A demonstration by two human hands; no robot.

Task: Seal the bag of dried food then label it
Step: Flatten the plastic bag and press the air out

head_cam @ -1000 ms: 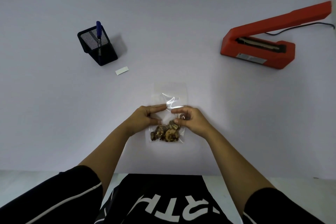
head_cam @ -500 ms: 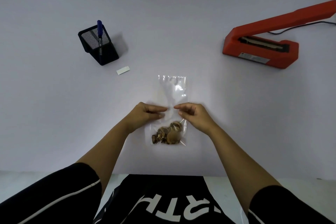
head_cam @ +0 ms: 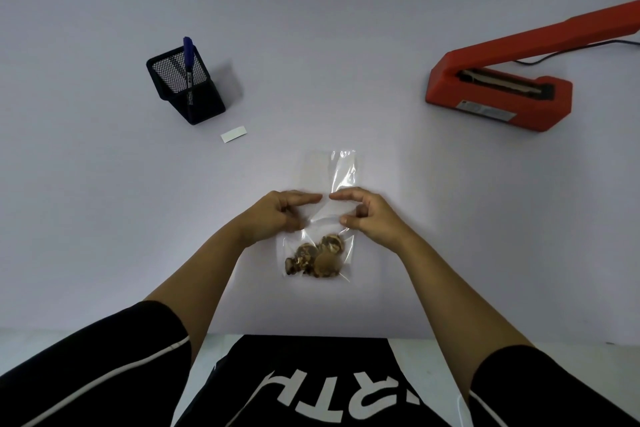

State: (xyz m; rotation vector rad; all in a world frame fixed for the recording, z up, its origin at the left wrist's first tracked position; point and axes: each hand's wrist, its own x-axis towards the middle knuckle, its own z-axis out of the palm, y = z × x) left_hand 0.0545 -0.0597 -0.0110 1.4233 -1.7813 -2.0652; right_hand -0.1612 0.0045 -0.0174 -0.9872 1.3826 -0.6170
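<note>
Pale worktop [head_cam: 104,218]: pen pot [head_cam: 187,87] and label [head_cam: 234,133] far-left, sealer [head_cam: 498,94] far-right, bag [head_cam: 317,258] near front edge.

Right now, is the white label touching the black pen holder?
Apart. The head view shows bare table between the white label and the black pen holder.

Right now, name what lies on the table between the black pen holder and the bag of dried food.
A small white label lies flat there, touching neither the pen holder nor the bag. The head view shows it.
</note>
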